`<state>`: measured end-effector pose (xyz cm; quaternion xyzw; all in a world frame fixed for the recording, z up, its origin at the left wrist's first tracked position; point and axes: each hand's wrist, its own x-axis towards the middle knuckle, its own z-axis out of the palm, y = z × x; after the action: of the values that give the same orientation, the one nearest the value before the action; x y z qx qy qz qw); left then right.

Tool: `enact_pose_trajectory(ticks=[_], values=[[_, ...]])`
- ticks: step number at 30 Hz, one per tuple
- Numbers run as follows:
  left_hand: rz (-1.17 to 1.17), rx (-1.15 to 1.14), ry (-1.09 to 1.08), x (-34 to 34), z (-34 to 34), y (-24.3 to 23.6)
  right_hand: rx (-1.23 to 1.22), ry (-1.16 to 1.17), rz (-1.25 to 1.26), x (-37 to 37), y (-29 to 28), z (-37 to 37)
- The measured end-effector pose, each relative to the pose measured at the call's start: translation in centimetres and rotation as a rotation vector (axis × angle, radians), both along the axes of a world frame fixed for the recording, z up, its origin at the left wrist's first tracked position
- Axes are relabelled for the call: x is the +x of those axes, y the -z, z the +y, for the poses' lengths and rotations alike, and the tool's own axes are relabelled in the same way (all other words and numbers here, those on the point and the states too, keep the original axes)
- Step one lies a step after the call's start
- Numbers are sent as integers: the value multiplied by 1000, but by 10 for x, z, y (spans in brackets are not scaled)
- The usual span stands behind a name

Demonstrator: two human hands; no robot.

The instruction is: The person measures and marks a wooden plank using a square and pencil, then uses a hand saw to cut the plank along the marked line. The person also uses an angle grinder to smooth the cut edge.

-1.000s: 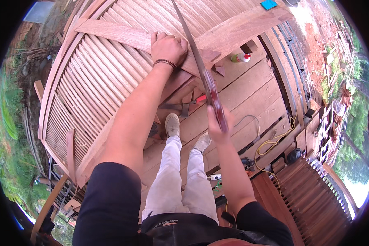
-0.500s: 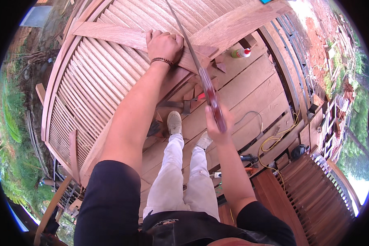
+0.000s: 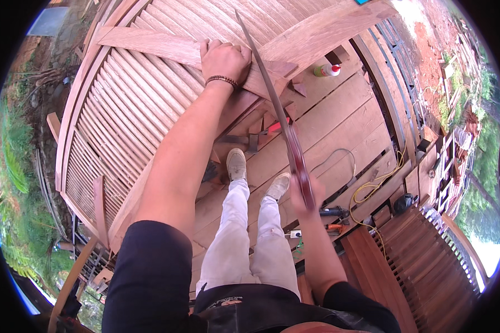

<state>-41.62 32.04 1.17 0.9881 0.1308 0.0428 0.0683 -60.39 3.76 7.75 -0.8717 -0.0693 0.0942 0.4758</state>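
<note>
My left hand [image 3: 225,62], with a beaded bracelet at the wrist, is closed over a flat wooden board [image 3: 153,45] and bears down near its right end. This board lies slantwise across a large curved slatted wooden panel [image 3: 133,105]. In my right hand [image 3: 310,195], lower and to the right, is the dark red-brown handle of a handsaw [image 3: 275,97]. The narrow blade points up and away, passing over the board's end just right of my left knuckles. A second, wider board [image 3: 322,33] meets that end from the upper right. Motion slightly blurs my right hand.
Below lies a plank deck [image 3: 339,122] with gaps. A glue bottle [image 3: 328,70] with a red cap stands on it, near wood offcuts [image 3: 299,89]. A yellow cord [image 3: 366,191] and a power tool [image 3: 334,212] lie right of my feet. Dark slatted wood [image 3: 428,261] sits lower right.
My right hand has drawn the handsaw back toward me, down and slightly right, so the blade's tip now shows. My left hand stays on the board.
</note>
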Motion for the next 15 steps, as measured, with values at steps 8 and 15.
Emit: enact_pose_trajectory(ticks=[8, 15], values=[[-66, -3, 18, 5, -3, 0, 50, 3, -16, 17, 11, 7], [-21, 8, -4, 10, 5, 0, 45, 23, 35, -61, -18, -46]])
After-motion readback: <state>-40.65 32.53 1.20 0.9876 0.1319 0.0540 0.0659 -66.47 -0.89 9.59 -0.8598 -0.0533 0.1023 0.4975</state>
